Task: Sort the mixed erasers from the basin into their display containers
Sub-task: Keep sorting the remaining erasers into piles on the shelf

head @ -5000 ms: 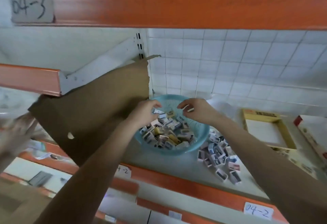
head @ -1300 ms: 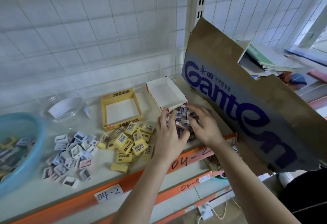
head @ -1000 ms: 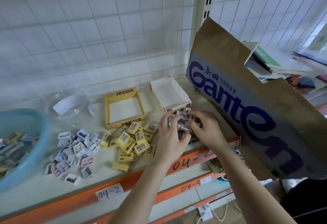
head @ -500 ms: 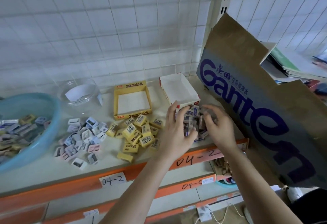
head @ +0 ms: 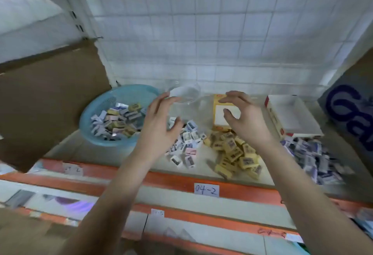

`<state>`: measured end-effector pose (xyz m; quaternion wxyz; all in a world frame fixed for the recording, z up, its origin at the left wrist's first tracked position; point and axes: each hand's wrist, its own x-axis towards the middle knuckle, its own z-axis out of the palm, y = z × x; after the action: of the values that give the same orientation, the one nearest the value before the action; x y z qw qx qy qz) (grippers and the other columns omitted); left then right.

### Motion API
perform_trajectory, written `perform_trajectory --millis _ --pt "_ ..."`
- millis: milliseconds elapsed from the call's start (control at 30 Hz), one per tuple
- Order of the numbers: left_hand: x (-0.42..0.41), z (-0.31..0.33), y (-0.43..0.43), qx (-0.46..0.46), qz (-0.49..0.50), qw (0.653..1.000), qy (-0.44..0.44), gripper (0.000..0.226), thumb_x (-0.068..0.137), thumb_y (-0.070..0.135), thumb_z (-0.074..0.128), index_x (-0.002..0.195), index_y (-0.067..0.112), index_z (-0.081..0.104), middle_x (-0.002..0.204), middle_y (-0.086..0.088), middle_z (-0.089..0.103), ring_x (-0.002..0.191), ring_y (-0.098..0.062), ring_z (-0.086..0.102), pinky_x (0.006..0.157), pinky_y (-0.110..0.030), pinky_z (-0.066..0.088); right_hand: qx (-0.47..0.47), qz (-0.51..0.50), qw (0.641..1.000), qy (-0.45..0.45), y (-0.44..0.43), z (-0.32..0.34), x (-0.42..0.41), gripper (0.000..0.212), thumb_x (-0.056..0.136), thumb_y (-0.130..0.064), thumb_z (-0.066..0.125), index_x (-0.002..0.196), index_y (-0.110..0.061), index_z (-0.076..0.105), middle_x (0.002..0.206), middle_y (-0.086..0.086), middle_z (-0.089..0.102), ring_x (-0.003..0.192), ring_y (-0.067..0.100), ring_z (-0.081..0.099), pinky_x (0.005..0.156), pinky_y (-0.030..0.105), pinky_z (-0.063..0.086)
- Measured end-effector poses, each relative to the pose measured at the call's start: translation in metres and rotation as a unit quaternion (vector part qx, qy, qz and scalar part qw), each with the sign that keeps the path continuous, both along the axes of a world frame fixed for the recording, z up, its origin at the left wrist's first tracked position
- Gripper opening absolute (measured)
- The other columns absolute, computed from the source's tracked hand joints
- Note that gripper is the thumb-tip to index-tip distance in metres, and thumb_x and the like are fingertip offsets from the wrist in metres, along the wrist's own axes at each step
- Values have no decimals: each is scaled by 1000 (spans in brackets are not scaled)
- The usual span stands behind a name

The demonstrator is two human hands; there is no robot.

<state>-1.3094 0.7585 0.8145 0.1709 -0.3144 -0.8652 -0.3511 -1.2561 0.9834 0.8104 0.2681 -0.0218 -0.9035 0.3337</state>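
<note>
Now both hands hover empty above the white shelf [head: 203, 164].
Left hand [head: 159, 127] and right hand [head: 245, 121] have fingers spread apart, loosely curved, gripping nothing. Mixed erasers [head: 119, 119] lie in the round light-blue plastic basin [head: 129, 93] at far left. Nearer sit three heaps: small white erasers [head: 186, 145], yellow erasers [head: 234, 154], blue-and-white erasers [head: 314, 156]. Behind them stand a clear round jar [head: 185, 95], an open yellow cardboard box [head: 217, 101] and an open white cardboard box [head: 292, 113].
</note>
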Motion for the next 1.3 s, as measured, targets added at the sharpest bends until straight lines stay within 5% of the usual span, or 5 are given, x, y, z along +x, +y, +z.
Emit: perform_trajectory --millis 400,700,900,1100,1300 --pt "-82 7 -162 -120 111 978 -129 40 88 8 60 128 6 54 131 -14 51 120 -27 50 97 -22 32 80 170 974 -130 -151 15 -86 38 83 -4 63 120 -11 61 130 11 51 120 23 50 91 3 21" --pt "-134 15 -163 -337 51 912 -228 58 94 25 55 145 10 33 144 -14 41 126 -28 45 101 -32 38 186 278 848 -411 -201 17 -133 75 81 -41 68 145 -29 30 149 -3 36 132 18 39 109 32 31" --pt "-154 6 -155 -387 13 884 -264 55 94 29 51 143 10 36 145 -14 40 127 -27 43 104 -37 38 243 255 843 -406 -211 5 -133 71 85 -47 58 146 -36 24 149 -1 37 135 24 37 108 34 32" --pt "-164 -7 -147 -396 -27 882 -253 67 91 39 56 149 23 26 160 -1 1 146 -22 1 119 -38 11 268 247 841 -401 -210 -5 -141 75 79 -49 64 144 -31 32 131 3 55 118 26 51 99 38 44" --pt "-173 -10 -150 -334 -73 894 -288 57 91 30 58 144 27 37 159 3 5 144 -17 16 114 -29 21 286 221 833 -418 -213 -5 -149 78 76 -41 70 144 -34 32 130 4 54 120 26 48 99 32 42"
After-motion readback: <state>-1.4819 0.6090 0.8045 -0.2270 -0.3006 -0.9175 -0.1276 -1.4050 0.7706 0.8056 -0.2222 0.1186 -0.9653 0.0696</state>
